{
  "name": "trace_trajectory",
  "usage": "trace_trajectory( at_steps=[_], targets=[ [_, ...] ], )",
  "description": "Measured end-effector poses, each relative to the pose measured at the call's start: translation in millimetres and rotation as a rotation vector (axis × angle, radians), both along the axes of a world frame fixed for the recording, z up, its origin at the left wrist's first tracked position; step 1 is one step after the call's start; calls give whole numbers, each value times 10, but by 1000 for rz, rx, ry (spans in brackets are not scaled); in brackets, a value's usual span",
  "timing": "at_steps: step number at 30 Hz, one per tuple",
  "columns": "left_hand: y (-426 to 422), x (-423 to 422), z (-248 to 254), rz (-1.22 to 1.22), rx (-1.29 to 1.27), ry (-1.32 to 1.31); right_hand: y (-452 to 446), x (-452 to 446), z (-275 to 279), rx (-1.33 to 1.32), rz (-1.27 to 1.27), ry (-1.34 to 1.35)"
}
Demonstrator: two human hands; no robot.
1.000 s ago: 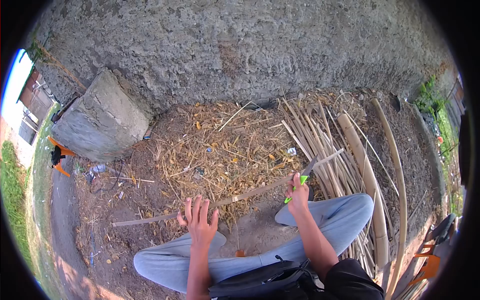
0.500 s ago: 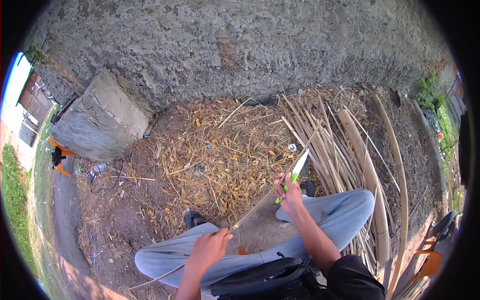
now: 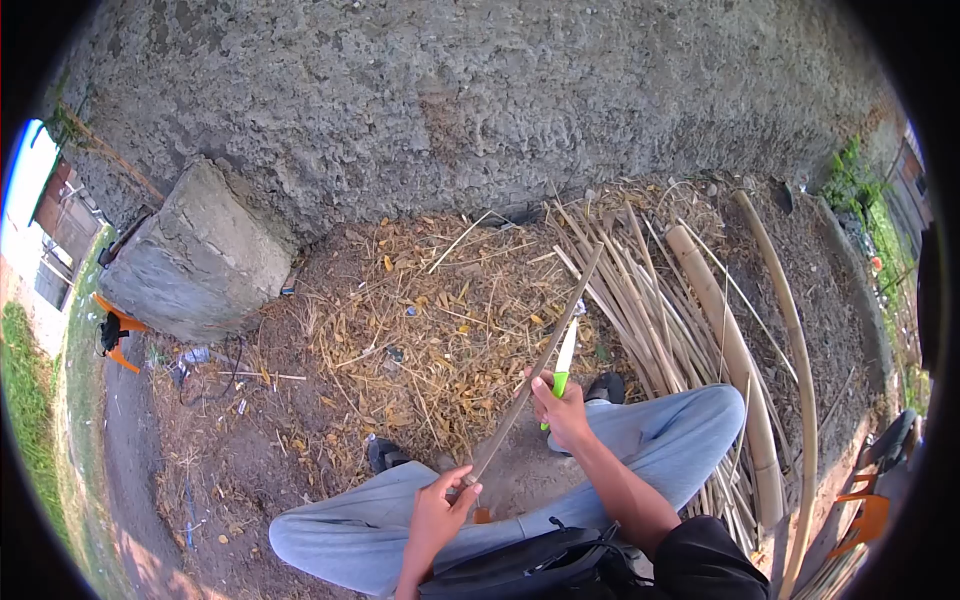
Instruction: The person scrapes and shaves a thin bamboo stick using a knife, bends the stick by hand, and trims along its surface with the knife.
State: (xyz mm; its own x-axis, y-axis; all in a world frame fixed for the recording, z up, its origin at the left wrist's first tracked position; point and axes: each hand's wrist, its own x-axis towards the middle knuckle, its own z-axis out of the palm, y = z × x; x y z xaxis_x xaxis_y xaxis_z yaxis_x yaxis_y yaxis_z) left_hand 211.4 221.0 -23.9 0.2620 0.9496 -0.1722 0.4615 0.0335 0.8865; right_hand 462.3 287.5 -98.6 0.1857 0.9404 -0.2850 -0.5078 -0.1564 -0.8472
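My right hand [image 3: 562,412] is closed around the green handle of a knife [image 3: 566,350], its white blade pointing away from me. The same hand also steadies a thin bamboo strip [image 3: 503,430], which passes beside the blade and slants up toward the wall. Lower down, the fingers of my left hand [image 3: 440,512] pinch the strip near its close end, above my lap. Just right of my knee, a pile of split bamboo strips [image 3: 650,310] lies on the ground.
A thick bamboo pole [image 3: 735,350] and a curved pole [image 3: 790,330] lie right of the pile. Ahead rises a rough wall [image 3: 520,100], with a concrete block [image 3: 205,250] at left. Dry leaves [image 3: 430,340] cover the ground. Orange objects [image 3: 865,520] show at the right edge.
The strip's long tail past my left hand no longer shows, and the strip now stands steeper. My right hand and knife have shifted left and closer; my left hand has moved slightly right and lower.
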Motion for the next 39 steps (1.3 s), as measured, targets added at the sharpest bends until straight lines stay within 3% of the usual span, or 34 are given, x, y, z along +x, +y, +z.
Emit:
trace_trajectory(
  at_steps=[3, 5, 6, 9, 10, 14, 16, 23, 35, 37, 39],
  targets=[
    [-37, -13, -60, 29, -87, 36, -19, 12, -71, 4, 9, -10],
    [11, -10, -158, 66, -127, 15, -99, -70, 174, 148, 24, -966],
    [4, -37, -219, 116, -168, -6, -195, -151, 401, 133, 213, -1216],
    [70, -73, -402, 156, -212, -188, -342, -368, 342, 317, 263, -1217],
    [77, -92, -406, 178, -343, -291, -386, -447, 317, 422, 228, -1243],
    [81, -115, -251, 272, -504, -485, -504, -559, 334, 471, 333, -1270],
    [80, -192, -269, 290, -587, -674, -513, -581, 291, 620, 329, -1259],
    [2, -165, -284, 329, -438, -581, -574, -651, 291, 750, 344, -1439],
    [-25, -108, -311, 325, -402, -596, -509, -677, 174, 826, 43, -1505],
    [-106, -54, -330, 373, -397, -521, -392, -584, 146, 604, -19, -1515],
    [-129, -108, -367, 350, -424, -545, -393, -565, 141, 601, -1, -1510]
  ],
)
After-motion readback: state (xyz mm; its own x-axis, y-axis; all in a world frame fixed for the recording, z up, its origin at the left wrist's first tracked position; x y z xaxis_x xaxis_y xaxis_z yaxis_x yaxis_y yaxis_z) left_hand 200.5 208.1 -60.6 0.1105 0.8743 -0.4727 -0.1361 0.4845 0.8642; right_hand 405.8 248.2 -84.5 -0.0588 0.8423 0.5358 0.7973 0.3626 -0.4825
